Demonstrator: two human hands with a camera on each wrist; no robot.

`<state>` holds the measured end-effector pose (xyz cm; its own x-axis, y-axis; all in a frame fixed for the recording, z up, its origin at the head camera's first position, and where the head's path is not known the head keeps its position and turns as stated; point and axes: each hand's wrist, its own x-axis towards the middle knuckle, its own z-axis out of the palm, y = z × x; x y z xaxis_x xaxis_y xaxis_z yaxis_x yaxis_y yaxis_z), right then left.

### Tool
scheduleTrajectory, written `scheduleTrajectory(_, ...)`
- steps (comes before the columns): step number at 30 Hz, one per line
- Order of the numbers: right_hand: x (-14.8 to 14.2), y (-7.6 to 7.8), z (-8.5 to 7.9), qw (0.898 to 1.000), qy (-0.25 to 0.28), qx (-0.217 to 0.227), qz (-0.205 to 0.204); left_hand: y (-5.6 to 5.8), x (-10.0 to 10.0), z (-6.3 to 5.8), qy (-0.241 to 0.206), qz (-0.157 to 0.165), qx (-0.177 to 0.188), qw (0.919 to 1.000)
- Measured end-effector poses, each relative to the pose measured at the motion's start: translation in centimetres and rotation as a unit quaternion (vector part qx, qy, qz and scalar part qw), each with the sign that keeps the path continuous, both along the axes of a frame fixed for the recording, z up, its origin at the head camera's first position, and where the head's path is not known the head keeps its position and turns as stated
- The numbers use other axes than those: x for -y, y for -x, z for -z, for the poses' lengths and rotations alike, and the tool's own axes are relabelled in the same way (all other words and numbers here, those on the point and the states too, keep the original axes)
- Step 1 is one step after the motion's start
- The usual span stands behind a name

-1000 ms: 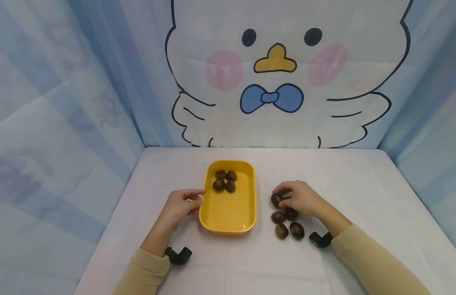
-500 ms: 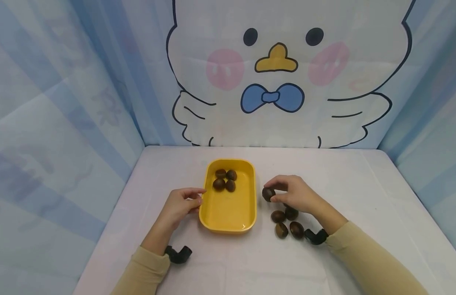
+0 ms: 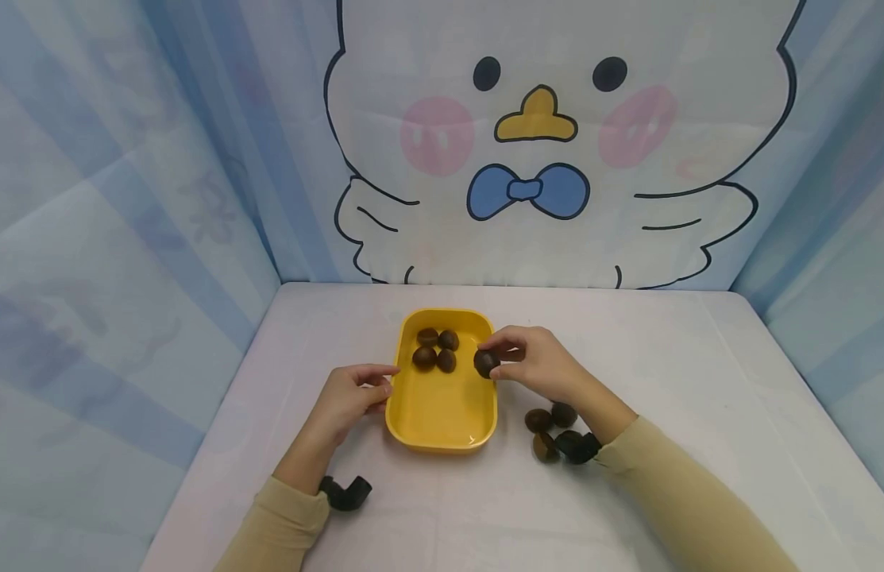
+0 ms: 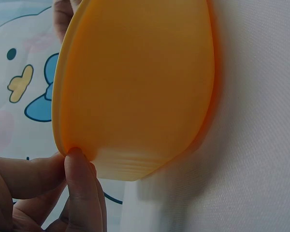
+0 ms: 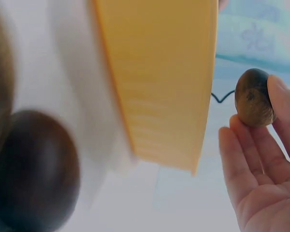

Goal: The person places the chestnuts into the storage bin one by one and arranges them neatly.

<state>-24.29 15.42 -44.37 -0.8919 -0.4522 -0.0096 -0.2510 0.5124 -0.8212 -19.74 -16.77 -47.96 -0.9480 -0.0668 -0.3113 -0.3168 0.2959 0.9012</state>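
My right hand (image 3: 538,361) pinches a dark brown chestnut (image 3: 487,364) over the right rim of the yellow tray (image 3: 442,413). In the right wrist view the held chestnut (image 5: 253,97) sits between thumb and fingertips, raised off the table. On the tray's left side, my left hand (image 3: 347,403) holds the rim; the left wrist view has its fingertips (image 4: 77,162) pinching the tray's edge (image 4: 135,96). Several chestnuts (image 3: 425,357) lie grouped at the far end inside the tray.
Right of the tray lies a small group of loose chestnuts (image 3: 538,421), one partly covered by the black wrist device (image 3: 579,447). Another black device (image 3: 346,494) is at the left wrist. A printed cloth backdrop (image 3: 442,238) stands behind the white table (image 3: 442,524).
My right hand has lifted a chestnut from the group at the right and carried it left to the tray's rim. The left hand and the tray have stayed in place.
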Motion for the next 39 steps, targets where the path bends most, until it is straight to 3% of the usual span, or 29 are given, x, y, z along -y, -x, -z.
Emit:
scheduleTrajectory(8, 2.8, 0.8, 0.1, 1.0, 0.019, 0.024, 0.003, -0.1, 0.0, -0.1, 0.0, 0.001, 0.0, 1.0)
scheduleTrajectory(19, 6.2, 1.5, 1.4, 0.999, -0.022, 0.025, 0.0, -0.1, 0.0, -0.3, 0.007, 0.0, 0.003, 1.0)
scheduleTrajectory(39, 9.5, 2.6, 2.5, 0.992, -0.113, -0.015, -0.045, 0.0, 0.1, 0.1, 0.006, 0.008, -0.003, 0.9999)
